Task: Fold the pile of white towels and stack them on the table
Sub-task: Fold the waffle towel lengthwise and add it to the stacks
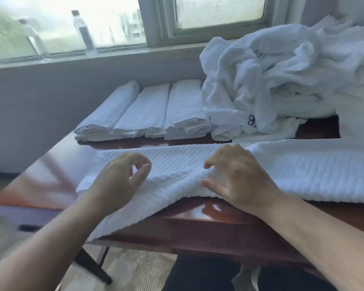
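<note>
Soft, limp white ribbed towel (198, 164) at frame centre: right hand (237, 175) grip pinches a ridge; left hand (118, 181) grip loosely curled, empty; best taken at the corners.

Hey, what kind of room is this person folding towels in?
Probably a hotel room or guest laundry area, though that's a guess: many identical white towels, one in the unfolded pile with an embroidered monogram, a polished wooden table, and bottles on the windowsill.

Both forearms bare, no sleeves; hands (122, 181) ungloved; dark trousers (208, 274) below table edge.
</note>
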A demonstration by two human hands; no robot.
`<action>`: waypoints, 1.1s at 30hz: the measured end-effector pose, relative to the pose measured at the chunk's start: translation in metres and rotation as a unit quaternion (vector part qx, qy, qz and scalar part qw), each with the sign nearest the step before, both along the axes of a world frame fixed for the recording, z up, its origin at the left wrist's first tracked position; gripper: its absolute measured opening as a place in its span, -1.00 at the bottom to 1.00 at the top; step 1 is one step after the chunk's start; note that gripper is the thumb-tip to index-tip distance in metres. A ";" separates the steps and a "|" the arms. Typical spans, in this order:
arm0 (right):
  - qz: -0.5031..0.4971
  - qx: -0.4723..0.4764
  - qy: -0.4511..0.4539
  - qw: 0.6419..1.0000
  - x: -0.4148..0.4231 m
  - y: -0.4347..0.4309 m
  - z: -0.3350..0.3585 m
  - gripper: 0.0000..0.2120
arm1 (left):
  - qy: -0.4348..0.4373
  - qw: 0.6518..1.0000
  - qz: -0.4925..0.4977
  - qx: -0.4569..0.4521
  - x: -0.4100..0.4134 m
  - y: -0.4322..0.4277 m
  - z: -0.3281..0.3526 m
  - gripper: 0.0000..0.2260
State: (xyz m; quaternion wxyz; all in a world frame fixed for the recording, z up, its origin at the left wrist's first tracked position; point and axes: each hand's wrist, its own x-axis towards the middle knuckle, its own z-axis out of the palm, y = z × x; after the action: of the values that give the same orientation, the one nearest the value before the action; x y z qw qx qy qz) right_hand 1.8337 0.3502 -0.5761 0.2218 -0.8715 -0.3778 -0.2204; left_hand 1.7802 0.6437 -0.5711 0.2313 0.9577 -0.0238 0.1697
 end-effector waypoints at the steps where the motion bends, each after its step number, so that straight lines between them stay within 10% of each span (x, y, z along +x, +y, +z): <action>1: 0.017 -0.012 0.003 1.000 -0.004 0.017 0.002 -0.64 | 0.006 1.000 0.013 -0.004 -0.013 0.013 -0.004 -0.92; 6: 0.113 -0.139 0.053 0.982 -0.013 0.082 0.006 -0.42 | 0.018 0.997 0.059 -0.034 -0.056 0.058 -0.016 -0.91; 17: 0.142 -0.274 0.137 0.941 -0.011 0.133 0.010 -0.72 | 0.082 0.992 0.003 -0.094 -0.071 0.092 -0.016 -0.60; 23: 0.161 -0.124 0.230 0.952 0.011 0.139 0.037 -0.75 | 0.062 0.977 -0.025 -0.204 -0.054 0.112 -0.023 -0.47; 27: 0.113 0.002 0.194 0.974 0.049 0.148 0.052 -0.77 | 0.110 0.888 -0.015 -0.446 -0.049 0.128 -0.021 -0.36; 33: 0.040 -0.024 0.164 0.985 0.097 0.173 0.044 -0.79 | 0.095 0.944 0.008 -0.315 -0.029 0.131 -0.003 -0.70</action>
State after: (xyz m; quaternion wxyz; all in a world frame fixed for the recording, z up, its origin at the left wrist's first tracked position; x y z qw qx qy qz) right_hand 1.9310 0.5229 -0.5320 0.2684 -0.8851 -0.3758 -0.0569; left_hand 1.7512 0.7749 -0.5740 0.5207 0.8480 0.0602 0.0785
